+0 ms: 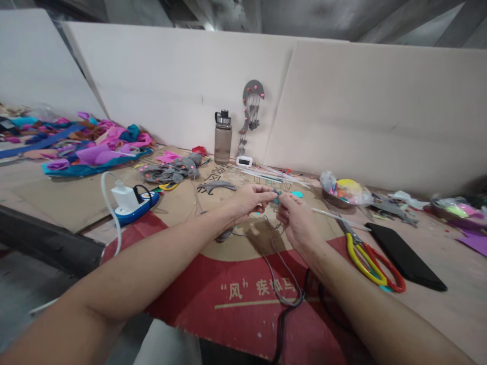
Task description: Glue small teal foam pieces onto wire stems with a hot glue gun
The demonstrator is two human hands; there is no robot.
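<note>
The left hand (251, 198) and right hand (296, 217) are pinching a small greyish piece (277, 192), seemingly adjusting it; the next move is probably needing steadiness.

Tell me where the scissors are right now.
In the head view, the scissors lie on the right side of the table, between the person's right forearm and the black phone, with their handles toward the person.

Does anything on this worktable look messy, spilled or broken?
Nothing looks clearly spilled or broken. The coloured scraps on the left look messy, heaped with pieces overlapping every which way. A black cord also snakes loosely over the red cardboard, on the near side of the right hand.
</note>
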